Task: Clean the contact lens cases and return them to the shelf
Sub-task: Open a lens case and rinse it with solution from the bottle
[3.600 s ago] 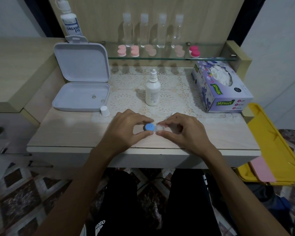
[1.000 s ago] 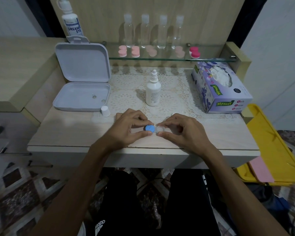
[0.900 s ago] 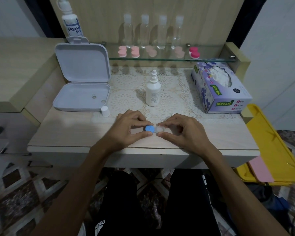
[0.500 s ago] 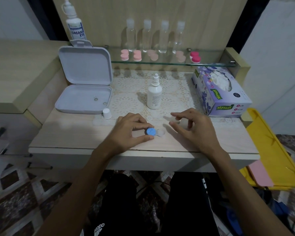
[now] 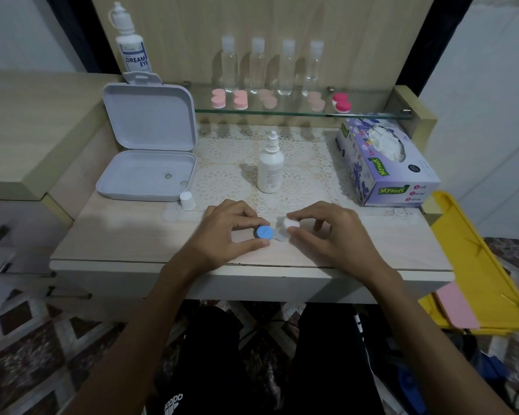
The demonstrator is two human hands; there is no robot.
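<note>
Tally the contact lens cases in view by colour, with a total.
Light pink cases on the glass shelf: 4
Deep pink case on the shelf: 1
Blue-and-white case, blue cap in the left hand, white cap in the right hand: 1
Total: 6

On the tall white plastic bottle with the blue label (image 5: 131,52) standing behind the open case, you can read "DREAM EYE". Your purple cardboard tissue box (image 5: 384,169) at the bench's right carries "Mysoft" on its top and front, plus "Soft Facial Tissue".
</note>
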